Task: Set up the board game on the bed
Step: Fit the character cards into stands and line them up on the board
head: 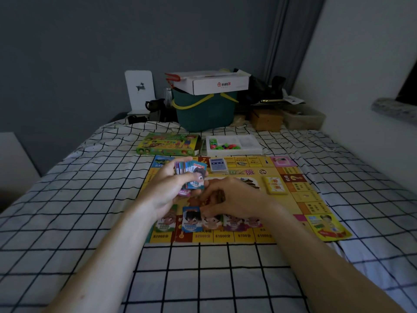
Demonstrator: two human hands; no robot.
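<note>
The left hand [168, 188] has its grip curled around a fanned stack of play money [191, 175], thumb across the top note. The right hand [228, 199], at three o'clock of it, pinches a single blue note [191, 219] and sets it on the near edge of the game board [300, 199], which lies flat on the checked bed [90, 199]. To do this well, I'd say lay each note square beside the row and keep the stack tight. At twelve o'clock sit a card deck [217, 164], the game box [168, 144] and a tray of pieces [233, 144]; a yellow deck [275, 185] lies at two o'clock.
</note>
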